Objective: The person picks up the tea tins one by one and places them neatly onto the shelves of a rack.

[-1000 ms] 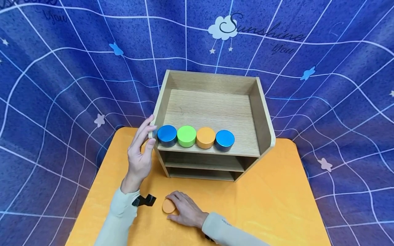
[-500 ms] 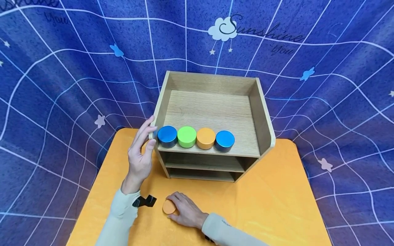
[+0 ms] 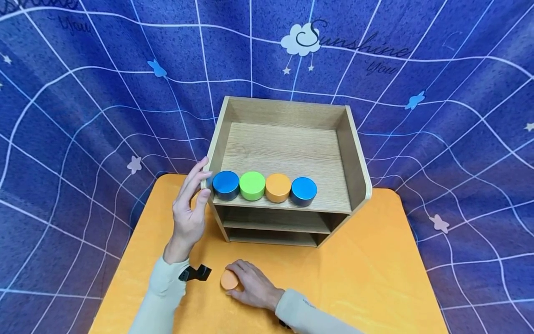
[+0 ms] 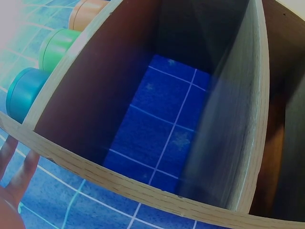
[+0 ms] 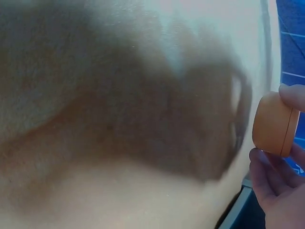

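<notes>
My right hand (image 3: pixel 253 285) rests low over the table and pinches a round orange tin (image 3: pixel 229 279) between thumb and fingers. In the right wrist view the tin (image 5: pixel 273 125) shows a thin seam near one end. My left hand (image 3: pixel 188 218) is raised at the left side panel of a wooden shelf unit (image 3: pixel 288 144), its fingers extended and touching the panel near the front. Along the front edge of the top shelf stand a blue tin (image 3: pixel 226 184), a green tin (image 3: pixel 252 185), another orange tin (image 3: pixel 278 187) and a second blue tin (image 3: pixel 304 191), in a row.
Below the top board, the unit has lower compartments (image 3: pixel 275 219), open at the front. An orange cloth (image 3: pixel 367 264) covers the table. Blue curtains (image 3: pixel 267 55) with white lines and stars hang behind and at both sides.
</notes>
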A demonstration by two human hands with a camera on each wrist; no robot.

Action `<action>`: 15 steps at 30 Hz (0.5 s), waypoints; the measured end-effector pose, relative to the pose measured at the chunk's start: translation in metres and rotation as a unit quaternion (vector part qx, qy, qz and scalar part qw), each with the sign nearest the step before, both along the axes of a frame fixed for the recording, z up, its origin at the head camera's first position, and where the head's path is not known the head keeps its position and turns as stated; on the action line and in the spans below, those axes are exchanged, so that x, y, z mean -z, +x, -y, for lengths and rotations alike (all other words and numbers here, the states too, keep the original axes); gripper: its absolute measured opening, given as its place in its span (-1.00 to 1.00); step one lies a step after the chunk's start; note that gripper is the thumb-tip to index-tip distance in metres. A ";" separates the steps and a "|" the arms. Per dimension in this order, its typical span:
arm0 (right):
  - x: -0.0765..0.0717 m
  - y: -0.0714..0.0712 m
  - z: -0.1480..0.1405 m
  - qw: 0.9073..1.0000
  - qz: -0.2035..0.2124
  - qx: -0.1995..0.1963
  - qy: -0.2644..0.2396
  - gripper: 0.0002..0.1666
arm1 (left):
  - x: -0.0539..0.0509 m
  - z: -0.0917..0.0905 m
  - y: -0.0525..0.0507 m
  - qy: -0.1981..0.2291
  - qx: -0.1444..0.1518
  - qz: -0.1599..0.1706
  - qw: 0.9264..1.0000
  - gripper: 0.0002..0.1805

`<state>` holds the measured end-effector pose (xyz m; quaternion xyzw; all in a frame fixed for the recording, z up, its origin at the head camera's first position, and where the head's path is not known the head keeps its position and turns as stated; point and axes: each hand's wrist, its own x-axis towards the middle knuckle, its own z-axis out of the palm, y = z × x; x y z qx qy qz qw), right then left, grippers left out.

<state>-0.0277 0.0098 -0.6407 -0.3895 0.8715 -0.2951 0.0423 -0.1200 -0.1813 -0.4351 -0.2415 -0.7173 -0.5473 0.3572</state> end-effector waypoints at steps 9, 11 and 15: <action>-0.017 0.002 -0.021 1.000 0.009 0.019 -0.008 -0.28 | -0.001 -0.001 0.001 0.004 0.007 0.001 1.000 -0.65; -0.021 0.002 -0.027 1.000 0.012 0.021 -0.012 -0.27 | -0.001 0.000 0.001 0.005 0.005 0.000 1.000 -0.67; -0.026 0.001 -0.038 0.999 0.013 0.033 -0.019 -0.27 | 0.000 -0.001 0.000 0.006 0.000 -0.002 1.000 -0.69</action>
